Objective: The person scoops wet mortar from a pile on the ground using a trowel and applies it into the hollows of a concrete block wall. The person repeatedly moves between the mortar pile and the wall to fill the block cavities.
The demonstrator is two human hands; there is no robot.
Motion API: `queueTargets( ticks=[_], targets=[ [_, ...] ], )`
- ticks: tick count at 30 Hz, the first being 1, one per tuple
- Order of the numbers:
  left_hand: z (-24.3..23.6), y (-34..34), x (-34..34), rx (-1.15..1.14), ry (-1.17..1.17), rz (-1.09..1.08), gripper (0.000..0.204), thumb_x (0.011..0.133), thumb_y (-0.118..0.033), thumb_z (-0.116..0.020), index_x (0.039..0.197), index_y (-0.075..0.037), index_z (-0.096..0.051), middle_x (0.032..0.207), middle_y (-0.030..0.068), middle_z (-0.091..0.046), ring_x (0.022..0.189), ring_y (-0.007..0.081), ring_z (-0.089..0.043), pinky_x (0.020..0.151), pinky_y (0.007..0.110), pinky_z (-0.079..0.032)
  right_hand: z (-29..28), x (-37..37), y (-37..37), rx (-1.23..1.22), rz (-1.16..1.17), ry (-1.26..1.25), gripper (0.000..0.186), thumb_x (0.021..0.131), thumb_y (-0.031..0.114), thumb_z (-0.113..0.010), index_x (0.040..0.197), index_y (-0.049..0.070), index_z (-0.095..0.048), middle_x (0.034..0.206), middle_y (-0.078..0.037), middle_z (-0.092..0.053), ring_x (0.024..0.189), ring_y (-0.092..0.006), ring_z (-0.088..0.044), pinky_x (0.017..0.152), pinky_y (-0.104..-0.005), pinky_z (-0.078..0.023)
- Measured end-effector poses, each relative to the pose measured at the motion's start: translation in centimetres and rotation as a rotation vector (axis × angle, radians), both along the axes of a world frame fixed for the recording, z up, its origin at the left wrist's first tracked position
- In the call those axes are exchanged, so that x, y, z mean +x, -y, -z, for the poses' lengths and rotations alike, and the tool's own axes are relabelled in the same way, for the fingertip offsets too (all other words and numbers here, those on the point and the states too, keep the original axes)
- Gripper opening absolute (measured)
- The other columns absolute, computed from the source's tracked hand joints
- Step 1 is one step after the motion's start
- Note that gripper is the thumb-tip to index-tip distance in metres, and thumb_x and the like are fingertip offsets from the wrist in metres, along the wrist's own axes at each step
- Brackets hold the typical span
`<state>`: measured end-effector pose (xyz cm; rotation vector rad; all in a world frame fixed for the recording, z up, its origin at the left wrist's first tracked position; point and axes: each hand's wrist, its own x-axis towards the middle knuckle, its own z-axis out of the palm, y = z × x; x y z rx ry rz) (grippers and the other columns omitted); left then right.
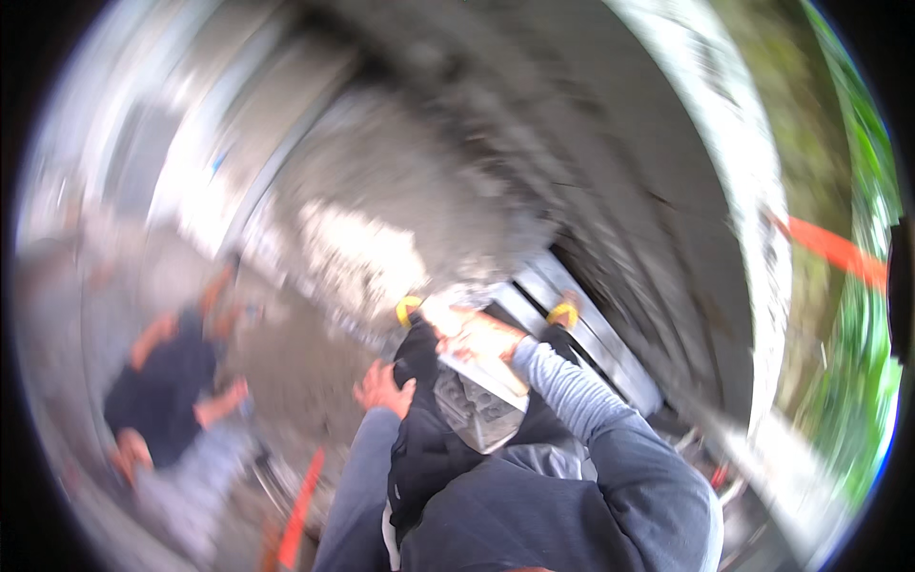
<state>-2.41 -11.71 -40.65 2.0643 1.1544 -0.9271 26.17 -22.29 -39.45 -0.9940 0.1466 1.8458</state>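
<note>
My left hand [384, 389] rests against the outer side of my left leg, fingers apart and nothing in them. My right hand [481, 336] reaches across between my legs, over a pale flat piece [488, 374] with a straight edge; blur hides how its fingers lie and whether they grip it. Below that piece, between my thighs, sits a grey container or bag [475, 410] with dark, lumpy contents that I cannot make out. I wear dark trousers [429, 448], with yellow bands [563, 315] near my feet.
Grey metal planks [610, 353] run under my right foot beside a tall concrete wall [629, 124]. Pale rubble [357, 253] lies ahead. Another person in a dark shirt [167, 391] is at the left. Orange strips show at the lower left [303, 510] and far right [834, 250].
</note>
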Motion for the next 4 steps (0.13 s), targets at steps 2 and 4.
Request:
queueTargets(
  ticks=[2, 4],
  targets=[
    [-1.5, 0.6, 1.5, -0.042, 0.055, -0.056, 0.070, 0.087, -0.048, -0.075, 0.143, -0.011, -0.055, 0.160, 0.0139, -0.038, 0.147, 0.0351, -0.038, 0.122, 0.057, -0.027, -6.4, 0.7, 6.1, 0.003, 0.117, -0.036, 0.024, 0.087, 0.004, -0.076, 0.101, 0.010, -0.057, 0.080, 0.002, -0.059, 0.053, -0.0049, -0.054, 0.045, -0.0244, -0.049],
    [-2.7, -0.6, 1.4, -0.063, 0.190, -0.044, 0.070, 0.088, -0.042, -0.078, 0.143, -0.005, -0.054, 0.160, 0.0194, -0.036, 0.146, 0.0399, -0.037, 0.120, 0.051, -0.034, -14.3, 0.9, 11.3, 0.034, 0.191, 0.055, 0.023, 0.088, 0.006, -0.075, 0.098, 0.010, -0.055, 0.077, 0.001, -0.057, 0.054, -0.0052, -0.055, 0.045, -0.0251, -0.048]
  ],
)
